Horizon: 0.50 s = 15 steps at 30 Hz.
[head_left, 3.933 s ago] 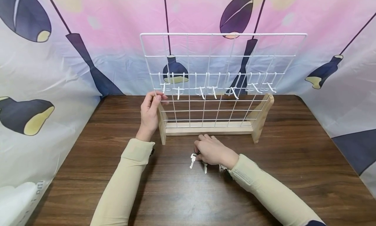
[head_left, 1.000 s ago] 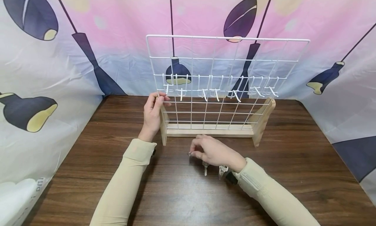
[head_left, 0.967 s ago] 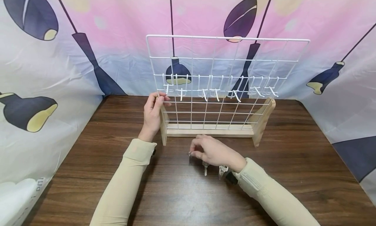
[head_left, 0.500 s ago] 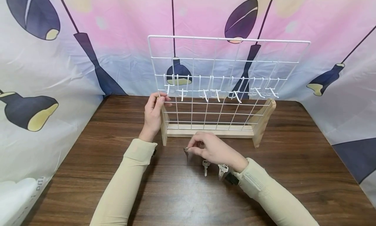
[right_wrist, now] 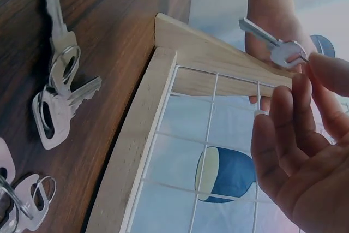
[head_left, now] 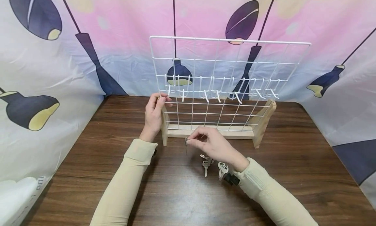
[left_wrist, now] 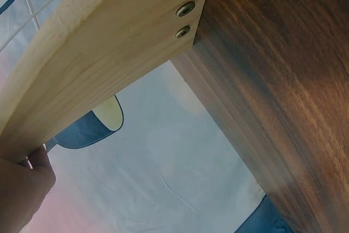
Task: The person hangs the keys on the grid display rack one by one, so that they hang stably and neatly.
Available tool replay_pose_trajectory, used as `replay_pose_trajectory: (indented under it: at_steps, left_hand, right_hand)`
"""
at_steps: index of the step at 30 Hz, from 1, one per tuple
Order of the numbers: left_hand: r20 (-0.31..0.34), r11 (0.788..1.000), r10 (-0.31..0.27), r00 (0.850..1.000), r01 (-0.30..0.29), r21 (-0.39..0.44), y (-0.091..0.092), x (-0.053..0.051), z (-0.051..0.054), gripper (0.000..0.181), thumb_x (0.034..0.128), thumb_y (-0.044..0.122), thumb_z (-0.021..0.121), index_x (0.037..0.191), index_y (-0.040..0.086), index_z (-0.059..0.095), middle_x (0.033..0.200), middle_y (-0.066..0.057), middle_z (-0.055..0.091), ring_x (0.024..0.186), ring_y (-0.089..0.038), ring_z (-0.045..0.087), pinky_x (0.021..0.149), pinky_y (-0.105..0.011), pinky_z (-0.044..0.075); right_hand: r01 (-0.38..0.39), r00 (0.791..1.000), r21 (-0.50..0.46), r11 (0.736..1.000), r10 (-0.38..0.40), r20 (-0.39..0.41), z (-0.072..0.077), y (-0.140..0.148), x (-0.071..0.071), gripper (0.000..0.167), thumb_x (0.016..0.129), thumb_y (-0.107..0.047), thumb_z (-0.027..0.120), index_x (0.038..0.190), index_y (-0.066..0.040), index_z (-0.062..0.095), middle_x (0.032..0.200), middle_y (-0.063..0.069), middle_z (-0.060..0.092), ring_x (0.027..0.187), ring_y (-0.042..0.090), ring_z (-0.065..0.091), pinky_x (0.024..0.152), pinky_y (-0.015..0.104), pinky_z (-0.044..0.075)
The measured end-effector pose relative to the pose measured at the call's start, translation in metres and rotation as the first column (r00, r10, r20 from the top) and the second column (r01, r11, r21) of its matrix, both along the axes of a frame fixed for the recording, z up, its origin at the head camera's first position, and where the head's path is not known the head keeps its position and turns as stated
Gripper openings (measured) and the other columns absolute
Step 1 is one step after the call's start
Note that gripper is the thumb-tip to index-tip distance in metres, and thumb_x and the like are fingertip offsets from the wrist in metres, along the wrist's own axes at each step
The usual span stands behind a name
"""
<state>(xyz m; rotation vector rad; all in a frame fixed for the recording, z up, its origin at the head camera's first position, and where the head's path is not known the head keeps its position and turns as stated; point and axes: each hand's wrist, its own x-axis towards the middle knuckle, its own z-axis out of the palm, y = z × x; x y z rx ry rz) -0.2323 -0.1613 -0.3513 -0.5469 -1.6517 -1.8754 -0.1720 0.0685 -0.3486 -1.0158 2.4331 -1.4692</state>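
Observation:
A white wire grid rack [head_left: 230, 42] stands on a wooden base [head_left: 235, 134], with several white hooks [head_left: 217, 95] in a row across it. My left hand [head_left: 153, 116] grips the top of the left wooden side panel [left_wrist: 103, 42]. Between thumb and forefinger, my right hand [head_left: 217, 146] pinches a small silver key [right_wrist: 282, 53] by its ring. In the head view that key [head_left: 186, 146] hangs edge-on, off the table, in front of the base. Below the hand lie more ringed keys [head_left: 206, 167], and another bunch [head_left: 223, 169] is near the right cuff.
The brown wooden table [head_left: 182, 200] extends to both sides of the rack. A printed cloth [head_left: 126, 53] hangs behind and beside it. Some white object [head_left: 19, 200] is at the lower left edge. A black wrist device [head_left: 232, 179] sits under the right cuff.
My right hand has taken a key from the table and raised it toward the rack, uncovering the keys beneath. The left hand keeps its grip on the side panel.

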Motion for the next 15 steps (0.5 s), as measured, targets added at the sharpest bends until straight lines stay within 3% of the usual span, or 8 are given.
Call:
replay_pose_trajectory:
  at_steps: [9,15]
  left_hand:
    - [-0.005,1.0,-0.006,1.0,0.006,0.007,0.0008,0.0008,0.0004,0.025,0.1016,0.005,0.044,0.108,-0.019,0.047,0.094,-0.035,0.054,0.078,-0.029,0.062,0.08,-0.047,0.055]
    - [-0.003,1.0,-0.005,1.0,0.005,0.009,0.0003,0.0001,-0.0006,0.024,0.1017,0.004,0.044,0.107,-0.019,0.048,0.094,-0.038,0.053,0.078,-0.031,0.062,0.08,-0.046,0.055]
  right_hand:
    - [0.045,0.998,-0.047,0.998,-0.046,-0.03,0.0044,-0.0016,0.0004,0.008,0.091,-0.029,0.07,0.092,-0.021,0.071,0.091,-0.01,0.067,0.081,0.011,0.061,0.072,0.033,0.055]
    - [0.064,0.998,-0.058,0.996,-0.064,-0.001,0.0073,-0.0033,0.0012,0.005,0.089,-0.026,0.072,0.091,-0.021,0.071,0.09,-0.007,0.067,0.08,0.014,0.061,0.071,0.033,0.055]
